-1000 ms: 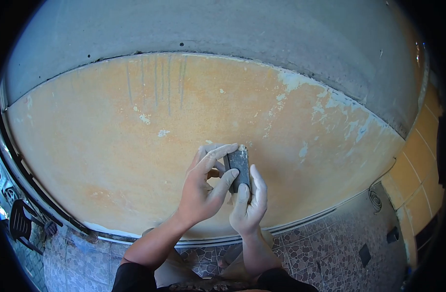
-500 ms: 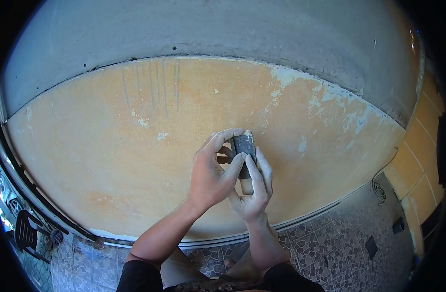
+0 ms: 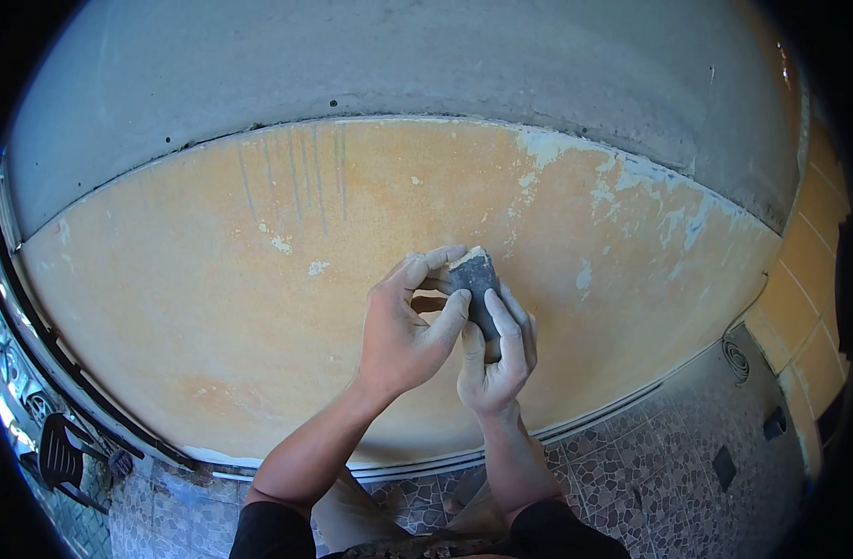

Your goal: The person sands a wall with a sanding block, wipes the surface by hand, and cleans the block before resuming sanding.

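A small dark grey block [image 3: 476, 284] with a pale, crusty top edge is held up in front of the wall, tilted slightly. My left hand [image 3: 412, 321] grips it from the left, with fingers at its upper edge and the thumb on its face. Lower down on the right, my right hand [image 3: 501, 359] pinches the block between thumb and fingers. White dust coats the fingers of both hands. Behind them stands a yellowish wall [image 3: 259, 326] with white patches and several grey streaks near its top.
Above the yellow part is a grey wall panel [image 3: 426, 65]. A patterned tile floor [image 3: 622, 466] lies below. A dark chair [image 3: 63, 461] stands at lower left, a coiled hose [image 3: 736, 361] at right, and yellow tiles [image 3: 804, 298] cover the right side.
The block is now turned, its top leaning left and its face more visible. My right hand has shifted slightly right, its fingers further round the block. The view has moved a little.
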Tool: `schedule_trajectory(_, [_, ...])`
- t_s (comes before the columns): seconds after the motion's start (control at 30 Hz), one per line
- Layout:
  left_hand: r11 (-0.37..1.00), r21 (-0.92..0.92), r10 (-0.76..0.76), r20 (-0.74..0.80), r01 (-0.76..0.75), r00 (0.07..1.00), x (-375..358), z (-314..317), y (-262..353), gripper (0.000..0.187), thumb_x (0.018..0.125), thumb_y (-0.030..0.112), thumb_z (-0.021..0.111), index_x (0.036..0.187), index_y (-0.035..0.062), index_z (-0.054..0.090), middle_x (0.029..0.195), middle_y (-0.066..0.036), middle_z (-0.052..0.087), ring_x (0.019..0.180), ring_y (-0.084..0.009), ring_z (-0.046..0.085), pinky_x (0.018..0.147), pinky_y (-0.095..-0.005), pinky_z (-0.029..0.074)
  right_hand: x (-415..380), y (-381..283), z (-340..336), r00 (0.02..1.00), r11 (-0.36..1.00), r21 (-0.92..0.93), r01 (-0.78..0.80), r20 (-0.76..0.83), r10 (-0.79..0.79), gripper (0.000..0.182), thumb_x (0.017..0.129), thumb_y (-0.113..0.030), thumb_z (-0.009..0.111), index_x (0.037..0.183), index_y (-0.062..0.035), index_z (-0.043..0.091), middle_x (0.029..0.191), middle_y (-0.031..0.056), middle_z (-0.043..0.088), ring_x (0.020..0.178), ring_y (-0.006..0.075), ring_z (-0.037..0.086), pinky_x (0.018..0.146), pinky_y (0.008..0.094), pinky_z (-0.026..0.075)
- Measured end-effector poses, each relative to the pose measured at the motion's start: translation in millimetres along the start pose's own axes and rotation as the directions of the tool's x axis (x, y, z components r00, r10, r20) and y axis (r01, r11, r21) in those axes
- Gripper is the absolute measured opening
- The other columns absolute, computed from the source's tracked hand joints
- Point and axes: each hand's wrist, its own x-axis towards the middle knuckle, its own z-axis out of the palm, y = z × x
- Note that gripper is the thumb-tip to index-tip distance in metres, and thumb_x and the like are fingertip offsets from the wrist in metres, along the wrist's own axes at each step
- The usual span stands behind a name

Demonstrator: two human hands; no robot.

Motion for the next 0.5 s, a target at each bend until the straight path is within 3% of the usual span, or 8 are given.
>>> schedule_trajectory(0.13, [0.999,-0.048,-0.003,-0.012,0.003,1.0,9,1,1,0.047,0.095,-0.002,0.072,0.142,-0.0024,0.066,0.112,-0.008,0.074,0.103,-0.0132,0.071,0.089,-0.0304,0.061,15,1,10,0.973,0.988,-0.067,0.136,-0.18,-0.146,0.045,0.092,-0.009,0.083,0.135,-0.0023,0.073,0.141,0.0295,0.067,0.115,0.0389,0.072,0.093,0.0418,0.059])
schedule_trajectory(0.2, [0.998,-0.058,0.018,-0.021,-0.02,1.0,17,-3,5,0.048,0.096,0.0,0.073,0.142,-0.0026,0.065,0.113,-0.009,0.074,0.105,-0.014,0.072,0.09,-0.0308,0.062,22,6,7,0.991,0.99,-0.034,0.134,-0.025,-0.135,0.037,0.091,-0.008,0.083,0.128,-0.0031,0.079,0.144,0.0284,0.066,0.116,0.0382,0.072,0.094,0.0412,0.059])
schedule_trajectory(0.27, [0.991,0.07,0.107,0.055,-0.111,0.993,31,-11,12,0.049,0.096,0.004,0.077,0.143,-0.0033,0.065,0.118,-0.013,0.076,0.113,-0.0181,0.073,0.096,-0.0335,0.061,36,12,5,0.99,0.989,-0.088,0.116,-0.069,-0.122,0.036,0.089,-0.002,0.082,0.124,-0.0027,0.081,0.145,0.0274,0.066,0.112,0.0373,0.071,0.092,0.0415,0.059])
schedule_trajectory(0.3, [0.959,0.169,0.224,0.039,-0.228,0.974,40,-19,15,0.053,0.096,0.009,0.08,0.145,-0.0031,0.064,0.124,-0.017,0.076,0.121,-0.0233,0.072,0.105,-0.0393,0.057,45,17,4,0.987,0.984,-0.136,0.113,-0.099,-0.127,0.036,0.089,-0.002,0.082,0.125,-0.0028,0.081,0.145,0.0267,0.066,0.111,0.037,0.071,0.091,0.0415,0.059])
schedule_trajectory(0.4, [0.728,0.519,0.548,-0.047,-0.448,0.835,76,-46,22,0.058,0.094,0.018,0.083,0.147,0.002,0.064,0.127,-0.018,0.077,0.128,-0.0313,0.069,0.116,-0.0477,0.047,71,41,10,0.98,0.961,-0.253,0.113,-0.129,-0.149,0.038,0.09,-0.003,0.081,0.127,-0.0031,0.079,0.145,0.0244,0.067,0.109,0.0364,0.071,0.091,0.042,0.058])
schedule_trajectory(0.43, [0.548,0.652,0.702,-0.019,-0.523,0.712,95,-57,16,0.056,0.095,0.018,0.082,0.147,0.0039,0.065,0.125,-0.016,0.077,0.131,-0.0333,0.067,0.115,-0.0471,0.048,77,48,13,0.978,0.943,-0.311,0.12,-0.127,-0.167,0.039,0.09,-0.004,0.08,0.129,-0.0032,0.078,0.144,0.0229,0.067,0.109,0.036,0.07,0.091,0.0424,0.058])
schedule_trajectory(0.47, [0.551,0.648,0.701,-0.017,-0.527,0.713,108,-65,15,0.056,0.095,0.018,0.082,0.147,0.0039,0.065,0.125,-0.016,0.077,0.131,-0.0333,0.067,0.115,-0.0471,0.048,83,52,17,0.978,0.941,-0.317,0.118,-0.128,-0.166,0.039,0.09,-0.004,0.08,0.129,-0.0032,0.078,0.144,0.0229,0.067,0.109,0.036,0.07,0.091,0.0424,0.058])
schedule_trajectory(0.5, [0.391,0.774,0.759,0.035,-0.498,0.65,120,-71,14,0.053,0.095,0.017,0.082,0.144,0.0039,0.067,0.123,-0.015,0.077,0.127,-0.0331,0.068,0.113,-0.0454,0.049,88,54,22,0.979,0.923,-0.366,0.117,-0.112,-0.169,0.041,0.091,-0.006,0.08,0.132,-0.0036,0.077,0.144,0.0212,0.067,0.111,0.0355,0.069,0.092,0.0428,0.057])
